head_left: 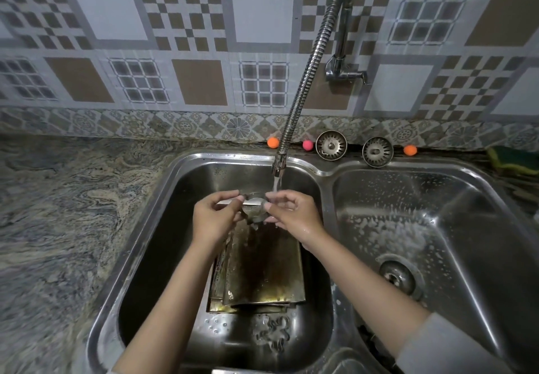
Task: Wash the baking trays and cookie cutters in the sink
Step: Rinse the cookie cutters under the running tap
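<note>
Over the left sink basin, my left hand and my right hand both pinch a small metal cookie cutter between them. Water runs onto it from the flexible tap just above. Below my hands a stack of dark, stained baking trays lies in the basin. Several more cookie cutters lie on the basin floor near the front edge, partly under water.
The right basin is wet, with an open drain. Two metal sink strainers and small orange and pink balls sit on the back ledge. A green-yellow sponge lies far right. Marbled countertop spreads left.
</note>
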Tool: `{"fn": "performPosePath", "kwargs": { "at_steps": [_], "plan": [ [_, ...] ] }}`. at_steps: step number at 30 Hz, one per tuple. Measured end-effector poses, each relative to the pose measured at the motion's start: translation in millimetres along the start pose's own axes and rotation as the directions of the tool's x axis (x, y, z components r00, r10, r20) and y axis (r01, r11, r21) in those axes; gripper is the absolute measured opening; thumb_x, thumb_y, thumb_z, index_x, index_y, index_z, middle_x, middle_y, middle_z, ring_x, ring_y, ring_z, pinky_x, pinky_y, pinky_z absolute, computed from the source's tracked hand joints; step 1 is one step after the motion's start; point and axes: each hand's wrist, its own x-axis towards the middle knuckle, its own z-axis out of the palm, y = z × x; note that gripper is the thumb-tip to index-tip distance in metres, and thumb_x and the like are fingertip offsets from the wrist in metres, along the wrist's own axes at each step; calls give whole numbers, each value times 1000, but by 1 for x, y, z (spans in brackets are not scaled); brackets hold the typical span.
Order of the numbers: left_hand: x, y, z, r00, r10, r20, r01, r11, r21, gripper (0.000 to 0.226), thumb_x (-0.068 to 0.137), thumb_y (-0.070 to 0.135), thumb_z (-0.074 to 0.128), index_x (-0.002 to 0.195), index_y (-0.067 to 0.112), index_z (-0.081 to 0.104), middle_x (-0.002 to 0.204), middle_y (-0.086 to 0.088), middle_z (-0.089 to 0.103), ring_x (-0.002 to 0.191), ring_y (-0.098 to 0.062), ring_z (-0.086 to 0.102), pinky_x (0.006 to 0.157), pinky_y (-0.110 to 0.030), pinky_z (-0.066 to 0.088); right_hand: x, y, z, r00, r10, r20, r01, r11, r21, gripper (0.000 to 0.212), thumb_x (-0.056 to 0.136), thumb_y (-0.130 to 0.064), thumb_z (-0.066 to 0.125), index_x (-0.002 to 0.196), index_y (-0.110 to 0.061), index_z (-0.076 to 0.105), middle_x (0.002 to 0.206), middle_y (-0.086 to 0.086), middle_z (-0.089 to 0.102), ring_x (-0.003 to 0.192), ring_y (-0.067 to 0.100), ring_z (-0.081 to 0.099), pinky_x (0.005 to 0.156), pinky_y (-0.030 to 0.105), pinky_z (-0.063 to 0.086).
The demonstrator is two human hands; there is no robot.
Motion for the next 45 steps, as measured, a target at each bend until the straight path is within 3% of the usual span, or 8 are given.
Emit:
{"fn": "performPosePath", "kwargs": {
  "at_steps": [12,17,22,27,32,35,40,45],
  "plan": [
    [-38,-16,17,908,-71,413,-25,974,224,22,86,9,66,109,11,63,93,-17,67,83,-25,66,86,-44,54,-48,-12,-114,989,-149,12,146,950,-275,31,78,3,72,100,-18,70,92,17,67,74,9,67,68,26,59],
    [-54,-64,7,615,-408,675,-220,733,643,10,87,16,66,97,16,70,96,0,71,92,-13,66,86,-25,52,-99,14,-182,990,56,-127,-102,912,-396,26,81,6,68,98,-14,68,94,5,69,63,4,69,57,19,56],
    [-64,-88,9,336,-700,630,-564,386,730,27,92,24,54,116,17,65,117,-5,66,94,-16,57,81,-27,43,-119,87,-203,875,465,-134,-433,629,-646,21,83,8,61,91,-10,68,64,10,66,42,14,64,37,18,43],
    [-73,-101,16,273,-765,583,-648,302,700,27,93,23,53,118,15,61,125,-8,59,103,-23,52,80,-27,35,-121,122,-196,775,622,-113,-464,438,-770,21,86,2,54,100,-11,64,86,18,71,39,9,60,35,19,41],
    [-72,-113,8,353,-722,596,-631,286,721,26,89,31,55,99,8,63,97,-8,63,85,-22,53,72,-34,42,-117,106,-191,817,571,-85,-409,469,-783,30,85,-12,67,114,-12,62,49,-17,58,37,-4,52,43,11,39],
    [-70,-110,1,396,-636,662,-612,355,707,24,87,30,57,100,13,67,98,-4,68,86,-20,60,75,-34,49,-112,93,-192,892,431,-134,-355,486,-799,33,83,-25,71,114,-20,64,77,-10,61,66,0,59,56,13,41],
    [-62,-85,-3,610,-350,711,-528,489,694,13,78,29,73,89,22,73,91,6,73,85,-9,66,78,-30,54,-109,55,-161,996,52,-70,-84,790,-608,20,84,-17,70,96,-31,66,78,-11,67,69,4,64,66,15,49],
    [-53,-50,-2,794,-147,590,-308,739,599,25,60,34,88,74,22,70,79,5,72,75,-9,68,73,-27,56,-95,23,-105,985,23,171,45,922,-385,36,83,-16,71,109,-39,62,110,-12,65,90,1,66,82,19,53]
  ]
}}
